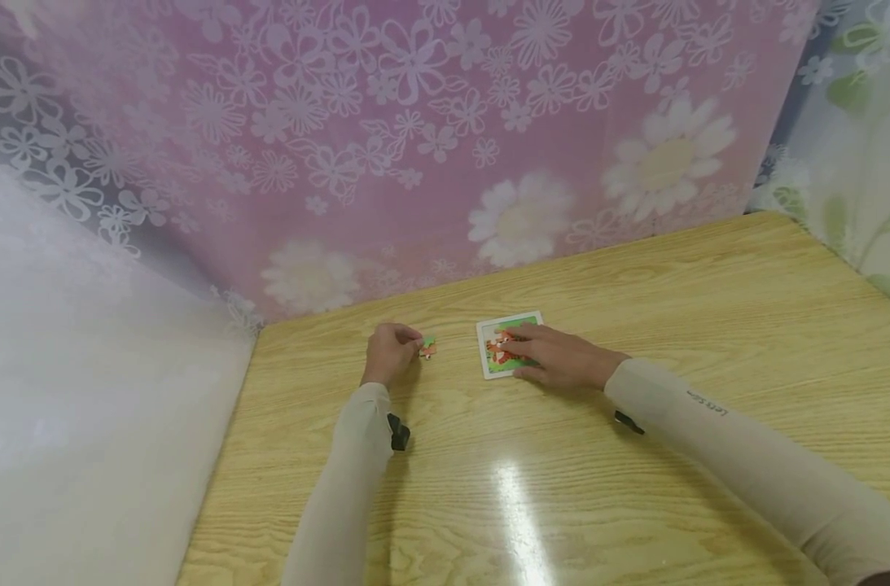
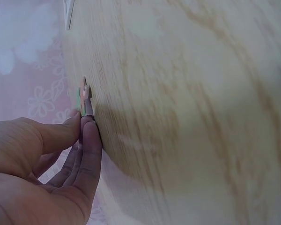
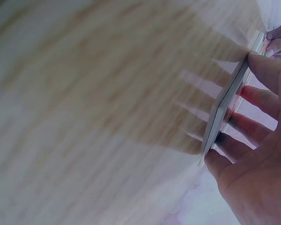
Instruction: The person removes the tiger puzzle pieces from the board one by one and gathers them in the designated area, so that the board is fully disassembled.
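Observation:
A small jigsaw puzzle piece (image 1: pixel 427 347), green and orange, is pinched between the thumb and fingers of my left hand (image 1: pixel 390 352), low over the table. In the left wrist view the piece (image 2: pixel 85 97) shows nearly edge-on beyond the fingertips. My right hand (image 1: pixel 562 356) rests on a square puzzle board (image 1: pixel 481 346) with a white rim and an orange animal picture on green. Its fingers lie spread over the picture and cover much of the right part. From the right wrist the board (image 3: pixel 220 110) is seen edge-on, under the fingertips.
The wood-grain table (image 1: pixel 459 472) extends around both hands. Behind it hangs a pink flowered cloth (image 1: pixel 415 163), with a white cloth (image 1: pixel 107 391) along the left side. Black wrist devices (image 1: pixel 398 432) sit at the sleeves.

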Demonstrator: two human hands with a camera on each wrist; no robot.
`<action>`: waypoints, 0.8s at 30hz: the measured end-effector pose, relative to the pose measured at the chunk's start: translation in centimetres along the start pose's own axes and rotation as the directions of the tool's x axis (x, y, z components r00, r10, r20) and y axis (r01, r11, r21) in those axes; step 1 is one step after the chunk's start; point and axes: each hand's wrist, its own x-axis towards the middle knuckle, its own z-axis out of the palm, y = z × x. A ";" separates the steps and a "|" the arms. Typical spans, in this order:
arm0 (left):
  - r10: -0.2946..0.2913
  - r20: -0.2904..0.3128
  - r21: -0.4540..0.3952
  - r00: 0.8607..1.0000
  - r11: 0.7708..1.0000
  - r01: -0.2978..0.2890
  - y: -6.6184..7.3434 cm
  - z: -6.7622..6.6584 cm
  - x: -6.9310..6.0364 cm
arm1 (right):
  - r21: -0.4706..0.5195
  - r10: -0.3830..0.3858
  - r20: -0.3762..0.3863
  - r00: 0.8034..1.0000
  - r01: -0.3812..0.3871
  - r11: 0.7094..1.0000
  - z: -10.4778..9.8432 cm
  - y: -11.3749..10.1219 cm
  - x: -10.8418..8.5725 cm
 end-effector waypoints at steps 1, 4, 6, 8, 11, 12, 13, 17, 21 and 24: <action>-0.003 0.002 -0.004 1.000 1.000 0.003 0.0 0.0 0.0 | 0.002 -0.002 0.000 1.000 0.002 1.000 0.0 0.0 0.0; -0.006 0.001 0.004 1.000 1.000 0.006 0.0 -0.1 -0.1 | 0.004 -0.004 0.003 1.000 0.004 1.000 0.0 -0.1 0.1; -0.007 -0.001 0.014 1.000 1.000 0.007 0.0 -0.1 -0.1 | 0.002 -0.005 0.003 1.000 0.005 1.000 0.1 -0.1 0.1; -0.002 -0.005 0.023 1.000 1.000 0.002 0.0 -0.2 -0.1 | 0.001 -0.002 0.005 1.000 0.002 1.000 0.1 -0.1 0.1; 0.020 -0.014 0.040 1.000 0.999 -0.019 0.2 -0.2 -0.1 | 0.003 0.000 0.005 1.000 0.000 1.000 0.1 -0.1 0.0; 0.032 -0.013 0.041 0.999 0.999 -0.031 0.3 -0.2 -0.1 | 0.004 0.000 0.005 1.000 0.000 1.000 0.0 -0.1 0.0; 0.044 -0.012 0.044 0.999 0.998 -0.044 0.4 -0.2 -0.1 | 0.007 0.001 0.006 1.000 -0.001 1.000 0.1 -0.1 0.1; 0.089 0.018 0.044 0.996 0.995 -0.090 1.3 0.1 -0.2 | 0.005 -0.001 0.001 1.000 0.001 1.000 0.1 0.0 0.1; 0.124 0.058 0.039 0.991 0.991 -0.126 2.5 0.6 -0.4 | 0.005 0.004 0.007 1.000 -0.004 1.000 0.2 0.2 0.1; 0.160 0.091 0.046 0.983 0.985 -0.164 3.4 1.1 -0.5 | 0.008 0.005 0.009 1.000 -0.005 1.000 0.2 0.3 0.1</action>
